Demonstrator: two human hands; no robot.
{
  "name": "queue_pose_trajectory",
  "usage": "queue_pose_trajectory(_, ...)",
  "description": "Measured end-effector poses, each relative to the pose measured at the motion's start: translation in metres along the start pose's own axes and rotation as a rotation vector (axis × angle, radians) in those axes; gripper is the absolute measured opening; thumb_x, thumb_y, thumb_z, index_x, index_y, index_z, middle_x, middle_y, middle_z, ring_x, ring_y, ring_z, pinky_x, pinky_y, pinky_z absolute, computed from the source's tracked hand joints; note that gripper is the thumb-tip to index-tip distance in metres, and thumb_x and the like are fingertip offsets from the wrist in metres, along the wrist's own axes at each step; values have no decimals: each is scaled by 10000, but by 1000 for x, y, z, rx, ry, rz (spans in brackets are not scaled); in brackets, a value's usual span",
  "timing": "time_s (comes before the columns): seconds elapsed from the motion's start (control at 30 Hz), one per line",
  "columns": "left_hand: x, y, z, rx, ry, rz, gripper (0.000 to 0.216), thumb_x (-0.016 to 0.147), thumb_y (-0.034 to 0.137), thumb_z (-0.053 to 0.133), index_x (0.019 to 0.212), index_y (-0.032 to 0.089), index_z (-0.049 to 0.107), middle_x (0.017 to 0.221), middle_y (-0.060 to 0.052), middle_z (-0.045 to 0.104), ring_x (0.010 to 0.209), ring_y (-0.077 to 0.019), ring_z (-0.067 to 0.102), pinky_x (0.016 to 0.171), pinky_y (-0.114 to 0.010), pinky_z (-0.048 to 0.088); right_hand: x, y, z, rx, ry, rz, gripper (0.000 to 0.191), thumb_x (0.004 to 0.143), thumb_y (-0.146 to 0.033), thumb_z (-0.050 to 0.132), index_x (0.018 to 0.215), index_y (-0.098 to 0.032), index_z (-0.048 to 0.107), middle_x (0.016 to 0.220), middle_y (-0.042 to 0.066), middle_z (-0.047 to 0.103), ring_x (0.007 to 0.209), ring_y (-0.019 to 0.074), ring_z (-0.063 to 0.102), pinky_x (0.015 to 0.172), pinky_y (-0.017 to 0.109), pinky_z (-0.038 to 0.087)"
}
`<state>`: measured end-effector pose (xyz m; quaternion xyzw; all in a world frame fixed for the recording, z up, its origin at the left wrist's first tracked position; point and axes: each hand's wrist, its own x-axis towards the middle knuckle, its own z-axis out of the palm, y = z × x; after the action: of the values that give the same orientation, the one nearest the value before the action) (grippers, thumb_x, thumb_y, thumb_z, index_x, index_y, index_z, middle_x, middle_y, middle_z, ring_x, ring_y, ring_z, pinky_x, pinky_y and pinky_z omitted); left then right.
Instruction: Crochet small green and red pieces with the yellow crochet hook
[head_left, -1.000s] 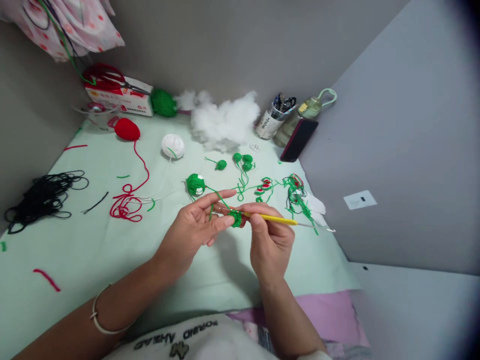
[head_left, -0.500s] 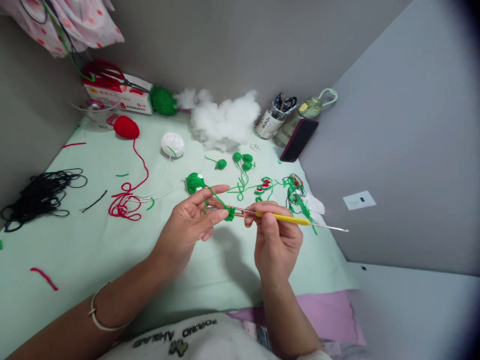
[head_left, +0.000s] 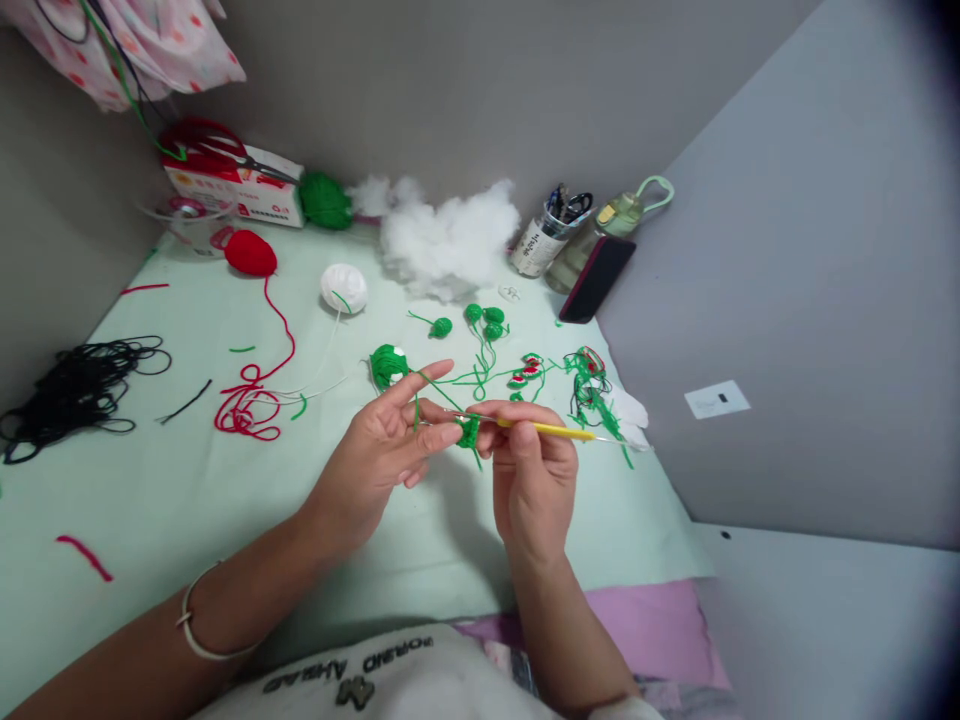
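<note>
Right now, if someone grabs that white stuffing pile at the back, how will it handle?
The white stuffing looks wispy and loose, so it is probably very light and squashy. Its ragged edges suggest tufts may tear off rather than lifting whole. Unlikely to roll; it sits slumped.

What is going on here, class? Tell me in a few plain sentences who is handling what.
A person is crocheting. The left hand pinches a small green piece, with green yarn running over its forefinger. The right hand holds a yellow hook whose tip is at the piece. Both hands are held over the pale green cloth. Around them lie small green bits, a red ball, a white ball, stuffing and tangled black yarn.
</note>
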<state>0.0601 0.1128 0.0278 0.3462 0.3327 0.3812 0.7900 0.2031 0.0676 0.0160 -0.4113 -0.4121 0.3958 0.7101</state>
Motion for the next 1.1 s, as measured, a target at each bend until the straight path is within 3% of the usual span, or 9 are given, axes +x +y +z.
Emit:
queue_pose_trajectory(0.17,0,1,1,8,-20,-22,604,834,247,834,1396,272,613,852,47,663,464,4,333,412,-150,304,5,-4,-3,91,-2,81,146,985,-348,650,926,-264,753,880,8,791,631,93,627,630,246,506)
queue_pose_trajectory(0.37,-1,2,0,39,-15,15,546,831,243,829,1347,259,651,858,48,633,483,-10,313,410,-157,298,5,-9,-10,-38,-29,16,191,1025,-329,571,938,-238,716,869,26,783,669,125,666,621,272,526)
queue_pose_trajectory(0.6,-2,-1,-3,192,18,116,548,854,235,788,1379,295,643,913,34,604,551,-42,389,466,-185,332,-1,-12,-9,-307,-49,-221,209,1035,-230,530,1025,-253,738,951,36,780,731,148,702,642,318,576)
queue_pose_trajectory(0.83,-9,-4,7,309,187,259,543,825,179,796,1342,284,667,865,41,608,576,-48,385,566,-181,399,-10,-1,-14,-655,-189,-594,311,989,-132,565,1203,-297,718,1023,62,777,963,232,753,751,405,639)
queue_pose_trajectory(0.97,-6,-1,5,48,16,40,608,804,250,823,1380,235,629,840,36,616,488,-26,341,443,-183,314,-14,4,-18,-917,-207,-710,483,870,-52,716,1273,-317,719,1139,78,750,1014,234,735,789,370,636)
queue_pose_trajectory(1.03,-3,1,2,-66,-52,-83,560,820,270,816,1349,197,648,778,46,594,445,-4,266,414,-178,262,-12,1,-18,-831,-157,-667,395,907,-92,686,1232,-311,739,1099,74,756,983,228,730,761,372,625)
queue_pose_trajectory(1.1,-1,2,-1,-118,-50,-110,493,837,252,806,1307,180,678,715,66,550,433,8,212,410,-170,235,-8,-4,-16,-627,-70,-534,261,979,-165,602,1137,-299,761,988,59,763,858,204,717,678,365,603)
